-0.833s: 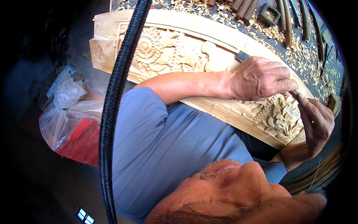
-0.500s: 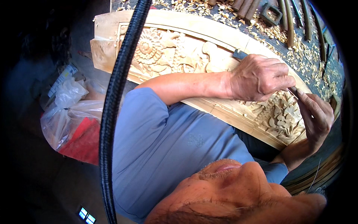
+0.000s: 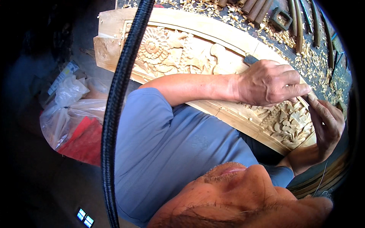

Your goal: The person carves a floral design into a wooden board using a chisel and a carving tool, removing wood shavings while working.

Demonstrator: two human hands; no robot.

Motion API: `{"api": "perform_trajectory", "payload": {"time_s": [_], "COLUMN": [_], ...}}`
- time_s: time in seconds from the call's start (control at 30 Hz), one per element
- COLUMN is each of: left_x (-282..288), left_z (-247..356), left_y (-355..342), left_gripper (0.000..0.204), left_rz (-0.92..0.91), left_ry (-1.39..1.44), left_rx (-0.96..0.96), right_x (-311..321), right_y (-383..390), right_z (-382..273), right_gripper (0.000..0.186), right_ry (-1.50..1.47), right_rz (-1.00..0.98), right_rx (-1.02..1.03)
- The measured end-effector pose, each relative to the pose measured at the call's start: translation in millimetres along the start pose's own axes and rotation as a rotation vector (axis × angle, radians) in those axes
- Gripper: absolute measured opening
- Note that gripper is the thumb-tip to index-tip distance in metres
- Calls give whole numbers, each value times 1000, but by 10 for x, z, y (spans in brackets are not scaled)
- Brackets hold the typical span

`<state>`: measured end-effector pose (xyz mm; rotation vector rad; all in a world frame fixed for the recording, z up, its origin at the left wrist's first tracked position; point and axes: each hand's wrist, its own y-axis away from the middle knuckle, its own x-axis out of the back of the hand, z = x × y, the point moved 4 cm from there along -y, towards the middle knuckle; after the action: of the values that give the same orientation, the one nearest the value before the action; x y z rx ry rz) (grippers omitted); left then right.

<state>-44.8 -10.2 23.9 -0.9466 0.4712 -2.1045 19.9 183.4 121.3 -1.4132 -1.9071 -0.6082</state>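
My left hand (image 3: 268, 81) is closed in a fist around a carving chisel, whose dark, flat end (image 3: 250, 59) sticks out behind the knuckles. The rest of its length is mostly hidden. Fingers of my right hand (image 3: 327, 121) pinch at the far end of the chisel, close to my left fingertips. Beneath both hands lies a curved, pale wooden board (image 3: 197, 24) carved in relief. A carved round flower (image 3: 152, 46) shows left of the hands, and carved leaves (image 3: 287, 123) lie just below them.
Wood shavings (image 3: 281, 36) cover the dark bench behind the board. Several wooden-handled tools (image 3: 298, 28) and a square metal piece (image 3: 280, 19) lie there. A black braided cable (image 3: 114, 106) crosses the view. On the left sit a clear plastic bag (image 3: 66, 108) and red material (image 3: 81, 146).
Both hands have moved slightly right and down, along with the chisel. The board and bench have shifted a little in view.
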Motion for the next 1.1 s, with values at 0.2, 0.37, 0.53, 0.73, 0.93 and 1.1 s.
{"api": "perform_trajectory", "payload": {"time_s": [0.2, 0.37, 0.53, 0.73, 0.93, 1.1], "left_x": [54, 139, 34, 59, 68, 56], "left_z": [-38, -30, -3, 5, -12, -38], "left_y": [23, -1, 14, -12, 2, 16], "left_gripper": [43, 44, 51, 51, 37, 32], "left_rz": [-56, -61, 59, -39, -37, -16], "left_ry": [10, 43, 33, 29, 54, 80], "left_rx": [93, 104, -14, 43, 98, 112], "right_x": [-128, -116, -38, -29, -69, -115], "right_y": [-58, -67, -41, -35, 6, 45], "right_z": [-38, -58, -26, -34, -37, 7], "right_gripper": [43, 44, 44, 44, 39, 40], "right_ry": [19, 16, -11, -3, -11, -6], "right_rz": [66, 33, 13, 15, 23, 42], "right_rx": [29, 39, 9, 10, -23, -32]}}
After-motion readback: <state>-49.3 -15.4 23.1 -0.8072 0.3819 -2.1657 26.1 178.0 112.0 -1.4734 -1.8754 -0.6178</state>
